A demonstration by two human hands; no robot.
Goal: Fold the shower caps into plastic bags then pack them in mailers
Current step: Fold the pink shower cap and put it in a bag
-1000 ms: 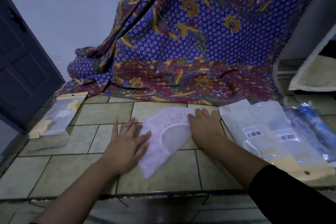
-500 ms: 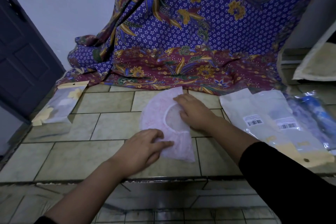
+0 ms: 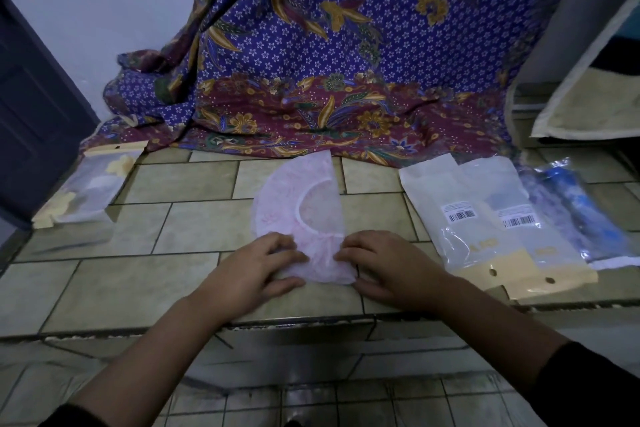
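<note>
Hands meet at the near end of a pink shower cap [image 3: 300, 218] that lies folded in a half-moon on a tiled ledge [image 3: 194, 229]. The left hand [image 3: 258, 265] rests on the cap's near left corner, fingers curled and pressing it down; the right hand [image 3: 375, 262] touches the near right corner with fingertips bent. Neither hand has lifted the cap, which stretches away from them, flat. To fold it well, the likely need is to pin one corner, bring the near end evenly over the far end, and smooth out trapped air so the thin film does not spring open. Just right of the right hand lie two clear plastic bags [image 3: 485, 218] with barcode labels, overlapping. Beyond those sits a crumpled blue-tinted packet, contents unclear. Far left of the left hand lies another clear bag [image 3: 86, 194], contents hard to make out. Patterned cloth [image 3: 346, 62] hangs behind. No mailers are clearly recognisable.
</note>
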